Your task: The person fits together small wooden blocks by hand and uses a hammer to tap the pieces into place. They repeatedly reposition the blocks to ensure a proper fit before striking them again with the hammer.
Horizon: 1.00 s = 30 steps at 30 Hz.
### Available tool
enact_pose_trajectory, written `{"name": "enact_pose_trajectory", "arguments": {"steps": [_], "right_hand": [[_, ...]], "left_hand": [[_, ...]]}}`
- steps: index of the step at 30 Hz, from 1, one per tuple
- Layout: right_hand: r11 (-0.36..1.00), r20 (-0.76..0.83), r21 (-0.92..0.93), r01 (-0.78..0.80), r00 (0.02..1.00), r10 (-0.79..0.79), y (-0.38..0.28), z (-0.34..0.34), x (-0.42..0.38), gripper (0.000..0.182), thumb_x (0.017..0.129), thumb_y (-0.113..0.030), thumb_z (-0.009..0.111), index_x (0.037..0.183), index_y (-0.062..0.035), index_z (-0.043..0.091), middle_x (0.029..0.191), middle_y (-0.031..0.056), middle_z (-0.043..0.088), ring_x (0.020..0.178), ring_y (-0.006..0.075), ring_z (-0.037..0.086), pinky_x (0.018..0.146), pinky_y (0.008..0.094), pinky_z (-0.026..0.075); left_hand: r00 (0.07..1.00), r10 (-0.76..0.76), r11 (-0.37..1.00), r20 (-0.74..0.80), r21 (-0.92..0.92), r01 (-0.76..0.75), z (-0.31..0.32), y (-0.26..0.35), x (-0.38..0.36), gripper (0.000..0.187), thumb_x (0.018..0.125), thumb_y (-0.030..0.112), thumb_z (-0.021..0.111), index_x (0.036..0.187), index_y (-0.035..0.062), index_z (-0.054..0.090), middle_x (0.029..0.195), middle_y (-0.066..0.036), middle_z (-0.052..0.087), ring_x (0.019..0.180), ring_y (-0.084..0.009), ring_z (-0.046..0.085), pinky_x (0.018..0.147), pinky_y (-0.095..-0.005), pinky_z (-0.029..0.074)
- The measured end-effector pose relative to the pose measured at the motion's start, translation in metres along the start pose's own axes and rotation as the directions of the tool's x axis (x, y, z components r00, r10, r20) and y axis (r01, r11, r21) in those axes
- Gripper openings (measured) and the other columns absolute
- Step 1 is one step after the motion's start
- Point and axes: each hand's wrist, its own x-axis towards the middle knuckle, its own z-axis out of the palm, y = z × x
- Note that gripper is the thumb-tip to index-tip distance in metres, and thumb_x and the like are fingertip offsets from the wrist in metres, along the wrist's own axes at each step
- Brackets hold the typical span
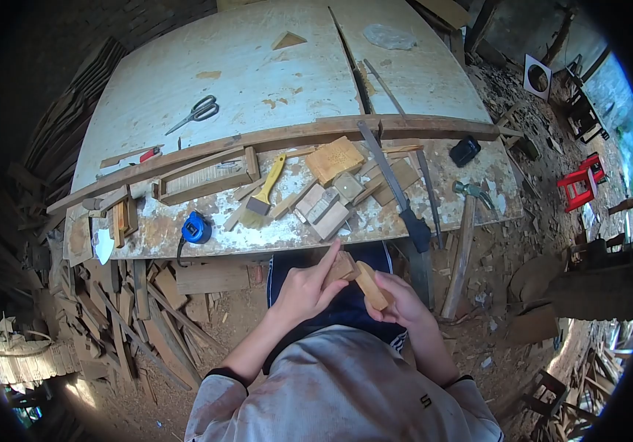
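My left hand point(305, 289) grips a small brown wooden block point(341, 267) above my lap, its index finger stretched along the side toward the table edge. In my right hand point(403, 300) is a lighter, flat wooden piece point(370, 284), tilted, its upper end right at the brown block. The right fingers are wrapped around it and partly hidden. Just beyond my hands, at the table's near edge, lie grey-brown wood blocks point(325, 214). A yellow-handled paintbrush point(268, 184) rests to their left, and a handsaw point(388, 173) with a black handle is on their right.
On the worktable point(243, 81) are scissors point(197, 113), a blue tape measure point(196, 227), a wooden frame point(206, 177) and a black case point(465, 151). A hammer point(464, 243) overhangs the right front edge. Scrap wood point(128, 324) covers the floor at left; a red stool point(580, 183) stands right.
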Motion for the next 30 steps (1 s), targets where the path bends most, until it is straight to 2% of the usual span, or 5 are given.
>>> {"name": "enact_pose_trajectory", "arguments": {"steps": [7, 11, 17, 24, 30], "right_hand": [[0.819, -0.167, -0.536, 0.207, 0.924, -0.343, -0.015, 0.014, -0.022, 0.053, 0.116, -0.026, 0.053, 0.161, 0.0000, 0.044, 0.091, 0.0086, 0.071, 0.074, 0.0130, 0.069, 0.069, 0.0262, 0.056], [0.646, -0.426, -0.723, 0.245, 0.578, -0.696, -0.030, -0.014, -0.044, 0.042, 0.107, -0.009, 0.065, 0.147, 0.0009, 0.062, 0.101, 0.0089, 0.076, 0.085, 0.0116, 0.070, 0.079, 0.0275, 0.057], [0.195, -0.266, -0.881, -0.430, 0.110, -0.958, -0.040, -0.090, -0.078, 0.044, 0.105, -0.024, 0.072, 0.140, 0.0013, 0.065, 0.110, 0.0087, 0.073, 0.104, 0.0167, 0.070, 0.085, 0.0327, 0.056], [0.896, -0.740, -0.443, 0.034, 0.550, -0.387, -0.010, -0.126, -0.076, 0.048, 0.109, -0.028, 0.068, 0.147, 0.0003, 0.058, 0.087, 0.0084, 0.070, 0.065, 0.0166, 0.069, 0.061, 0.0315, 0.056], [0.892, -0.758, -0.310, 0.329, 0.481, -0.441, -0.007, -0.098, -0.062, 0.036, 0.110, -0.022, 0.066, 0.139, -0.0011, 0.058, 0.070, 0.0005, 0.053, 0.047, 0.0104, 0.052, 0.041, 0.0276, 0.042]], "left_hand": [[0.988, -0.072, 0.993, -0.133, -0.103, 0.058, -0.013, 0.003, 0.003, 0.070, 0.091, 0.021, 0.088, 0.151, 0.0013, 0.059, 0.115, -0.027, 0.078, 0.102, -0.0399, 0.080, 0.084, -0.0411, 0.064], [0.946, -0.080, 0.992, -0.314, 0.069, 0.107, -0.044, -0.008, 0.007, 0.065, 0.088, 0.014, 0.088, 0.147, -0.0011, 0.065, 0.119, -0.022, 0.079, 0.103, -0.0251, 0.080, 0.089, -0.0351, 0.060], [0.772, -0.174, 0.949, -0.611, 0.106, 0.298, -0.082, -0.050, 0.022, 0.053, 0.101, 0.013, 0.075, 0.150, -0.0037, 0.060, 0.123, -0.025, 0.078, 0.108, -0.0234, 0.077, 0.093, -0.0367, 0.059], [0.616, -0.444, 0.861, -0.651, -0.118, 0.495, -0.099, -0.076, 0.049, 0.061, 0.106, 0.019, 0.071, 0.156, -0.0100, 0.049, 0.123, -0.028, 0.075, 0.108, -0.0254, 0.074, 0.094, -0.0365, 0.057], [0.717, -0.242, 0.758, -0.654, 0.333, 0.561, -0.092, -0.080, 0.039, 0.073, 0.101, 0.031, 0.076, 0.155, -0.0101, 0.049, 0.128, -0.030, 0.065, 0.115, -0.0424, 0.065, 0.103, -0.0471, 0.051]]}}
